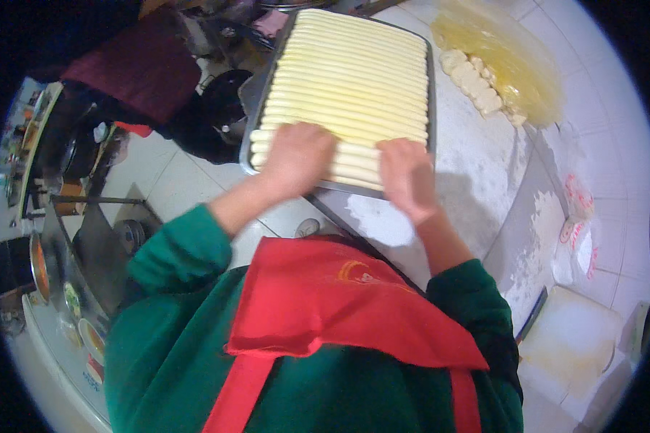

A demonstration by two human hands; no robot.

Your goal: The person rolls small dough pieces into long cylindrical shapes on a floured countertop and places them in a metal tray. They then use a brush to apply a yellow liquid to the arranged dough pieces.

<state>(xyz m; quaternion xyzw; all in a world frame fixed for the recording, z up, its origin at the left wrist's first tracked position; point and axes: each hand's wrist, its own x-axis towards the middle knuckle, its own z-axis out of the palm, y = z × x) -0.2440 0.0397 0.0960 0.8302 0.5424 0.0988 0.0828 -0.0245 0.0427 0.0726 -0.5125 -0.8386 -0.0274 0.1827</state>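
A metal tray (432, 108) lies before me, filled with rows of pale, smooth dough strips (346, 81) side by side. My left hand (302, 157) rests on the strips near the tray's close edge, at the left, its fingers bent over the dough. To the right, my right hand (408, 172) lies over the ends of the close strips beside the tray's rim. Whether either hand grips a strip is hidden beneath the fingers. The closest strips run between both hands and look whiter than the farther ones.
Lumps of dough (471, 81) lie by a yellow plastic bag (506, 54) on the floured worktop (466, 200). A cutting board (569, 330) is at lower right, with a plastic bag (574, 249) above it. Another person in dark clothing (141, 65) is at upper left, near a black pan (225, 94).
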